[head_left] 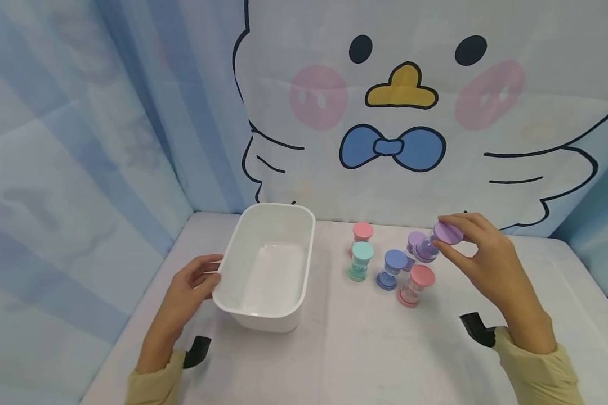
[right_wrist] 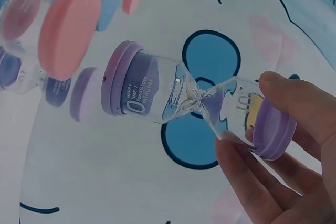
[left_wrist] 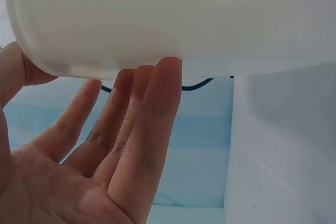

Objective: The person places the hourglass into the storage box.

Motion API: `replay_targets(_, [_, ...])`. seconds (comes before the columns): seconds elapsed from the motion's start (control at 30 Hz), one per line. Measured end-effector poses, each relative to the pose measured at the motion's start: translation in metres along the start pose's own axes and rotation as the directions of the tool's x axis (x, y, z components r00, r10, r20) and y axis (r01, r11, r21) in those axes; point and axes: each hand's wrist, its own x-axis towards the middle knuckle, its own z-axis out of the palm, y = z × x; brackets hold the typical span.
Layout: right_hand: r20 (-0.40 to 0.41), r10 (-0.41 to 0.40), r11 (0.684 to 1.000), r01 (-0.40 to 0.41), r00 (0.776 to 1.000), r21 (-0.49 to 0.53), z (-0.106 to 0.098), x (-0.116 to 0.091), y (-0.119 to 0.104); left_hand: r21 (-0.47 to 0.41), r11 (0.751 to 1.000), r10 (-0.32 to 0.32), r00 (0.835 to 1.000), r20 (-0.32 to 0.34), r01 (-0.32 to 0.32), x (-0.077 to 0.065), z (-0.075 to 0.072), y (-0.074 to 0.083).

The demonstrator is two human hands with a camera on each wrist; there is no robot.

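My right hand pinches the upper end of a purple hourglass between thumb and fingers. In the right wrist view the hourglass is tilted, with purple sand in the bulb farther from the hand. It is held above the table, beside a standing purple hourglass that it partly hides. On the left, my left hand holds the side of a white plastic bin. In the left wrist view the thumb lies over the rim and the fingers press against the outer wall.
Several more hourglasses stand right of the bin: a teal one, a blue one, a front pink one and a rear pink one. A printed curtain hangs behind the table.
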Motion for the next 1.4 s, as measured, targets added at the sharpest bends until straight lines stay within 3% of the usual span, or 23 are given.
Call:
replay_targets(0.53, [0.033, -0.069, 0.996, 0.067, 0.997, 0.063, 0.018, 0.026, -0.028, -0.004, 1.000, -0.002, 1.000, 0.001, 0.002, -0.001, 0.000, -0.003])
replay_targets(0.8, [0.011, -0.133, 0.986, 0.131, 0.991, 0.105, 0.028, 0.037, -0.041, -0.023, 1.000, 0.000, 1.000, 0.004, 0.000, -0.001, -0.001, -0.002])
replay_targets(1.4, [-0.043, -0.258, 0.935, 0.261, 0.965, 0.242, 0.045, 0.066, -0.089, -0.034, 0.999, 0.017, 1.000, 0.009, -0.016, 0.000, -0.001, -0.005])
